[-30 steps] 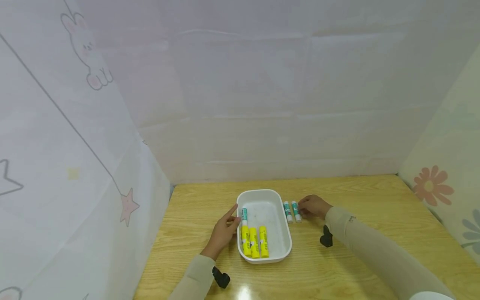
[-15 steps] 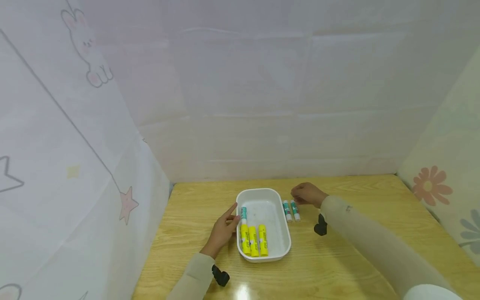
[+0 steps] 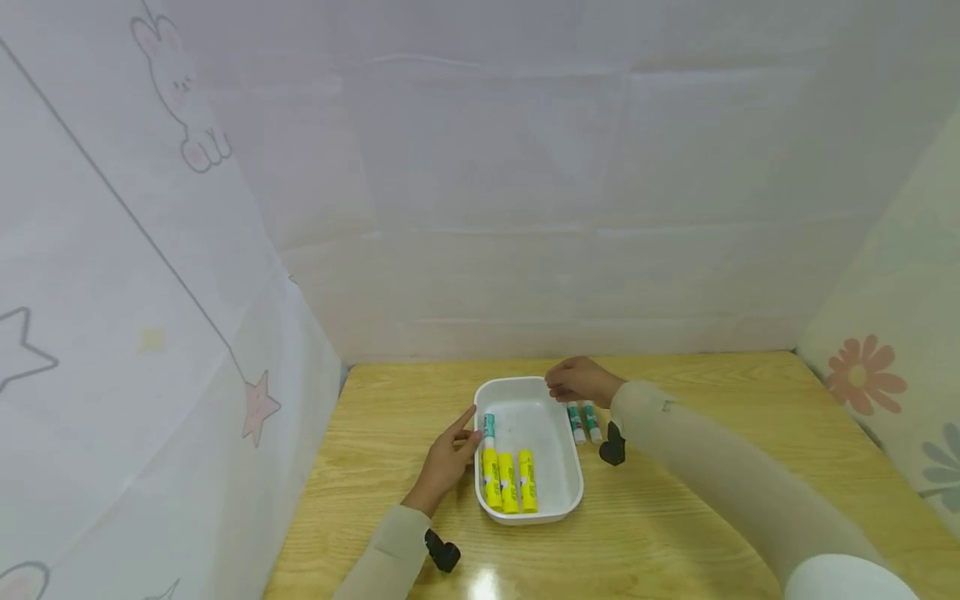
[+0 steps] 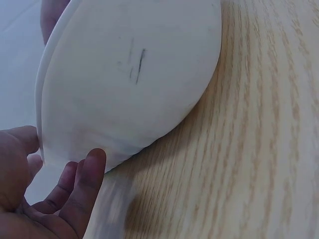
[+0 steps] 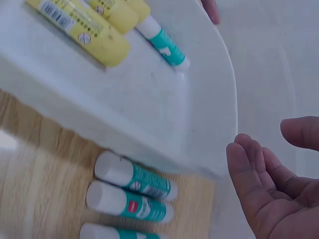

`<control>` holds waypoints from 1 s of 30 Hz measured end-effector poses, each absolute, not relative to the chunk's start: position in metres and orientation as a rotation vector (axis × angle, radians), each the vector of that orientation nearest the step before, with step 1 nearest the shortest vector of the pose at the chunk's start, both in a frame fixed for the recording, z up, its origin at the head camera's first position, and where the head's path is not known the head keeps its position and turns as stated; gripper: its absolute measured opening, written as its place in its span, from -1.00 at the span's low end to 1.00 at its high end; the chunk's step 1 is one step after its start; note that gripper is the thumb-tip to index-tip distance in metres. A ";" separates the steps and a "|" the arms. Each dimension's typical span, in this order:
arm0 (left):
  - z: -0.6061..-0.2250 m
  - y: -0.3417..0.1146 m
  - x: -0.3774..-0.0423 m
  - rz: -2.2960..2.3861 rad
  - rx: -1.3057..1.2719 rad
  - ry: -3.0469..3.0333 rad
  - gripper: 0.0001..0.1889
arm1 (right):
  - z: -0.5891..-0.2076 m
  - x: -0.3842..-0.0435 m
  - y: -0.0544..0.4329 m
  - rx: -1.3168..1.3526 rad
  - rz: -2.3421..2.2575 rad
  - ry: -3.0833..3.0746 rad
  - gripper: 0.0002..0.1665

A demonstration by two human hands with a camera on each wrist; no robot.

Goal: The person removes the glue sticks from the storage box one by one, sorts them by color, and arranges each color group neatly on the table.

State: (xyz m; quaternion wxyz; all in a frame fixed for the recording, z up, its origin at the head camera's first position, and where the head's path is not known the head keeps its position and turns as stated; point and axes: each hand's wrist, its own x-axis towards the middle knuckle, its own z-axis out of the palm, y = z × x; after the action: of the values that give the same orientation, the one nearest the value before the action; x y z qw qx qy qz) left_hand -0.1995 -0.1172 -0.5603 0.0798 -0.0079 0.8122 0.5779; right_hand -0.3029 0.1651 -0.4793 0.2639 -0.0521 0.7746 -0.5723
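A white tray [image 3: 558, 492] holds several yellow printed tubes [image 3: 527, 482] and a teal-and-white glue stick [image 3: 489, 429] along its left side. My left hand [image 3: 444, 462] grips the tray's left wall, thumb at the rim and fingers along the outside. At the tray's far right corner is my right hand [image 3: 583, 379]; in the right wrist view its fingertips [image 5: 238, 157] are right at the rim, thumb spread away, nothing held. Beside the tray lie teal-and-white glue sticks [image 3: 592, 423]; three show in the right wrist view, the lowest glue stick [image 5: 117, 232] cut off by the frame.
All this rests on a wooden table [image 3: 675, 517]. Behind it hangs a pale cloth backdrop [image 3: 480, 283], and patterned sheets stand at both sides. A black wrist camera [image 3: 612, 446] sits on the right wrist, near the glue sticks.
My right hand has moved left and away from the glue sticks on the table to the tray's far right corner. The left hand and the tray have stayed in place.
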 end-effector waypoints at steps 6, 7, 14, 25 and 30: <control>-0.559 -0.116 -0.200 1.733 -0.016 2.419 -0.46 | -0.484 -0.300 0.144 -0.140 -1.578 2.039 -0.54; -0.559 -0.116 -0.200 1.730 -0.016 2.420 -0.46 | -0.485 -0.299 0.141 -0.138 -1.575 2.042 -0.54; -0.561 -0.117 -0.201 1.717 -0.019 2.436 -0.45 | -0.484 -0.290 0.125 -0.130 -1.514 2.055 -0.59; -0.563 -0.118 -0.201 1.724 -0.018 2.437 -0.45 | -0.507 -0.289 0.111 -0.061 -1.381 2.123 -0.55; -0.564 -0.117 -0.201 1.730 -0.005 2.432 -0.45 | -0.513 -0.285 0.105 -0.008 -1.261 2.203 -0.53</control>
State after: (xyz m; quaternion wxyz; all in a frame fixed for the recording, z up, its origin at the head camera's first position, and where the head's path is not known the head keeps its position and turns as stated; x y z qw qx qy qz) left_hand -0.2007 -0.1172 -0.5640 0.0786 -0.0017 0.8124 0.5778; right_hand -0.2846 0.1055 -0.5131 0.2972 -0.0032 0.8287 -0.4742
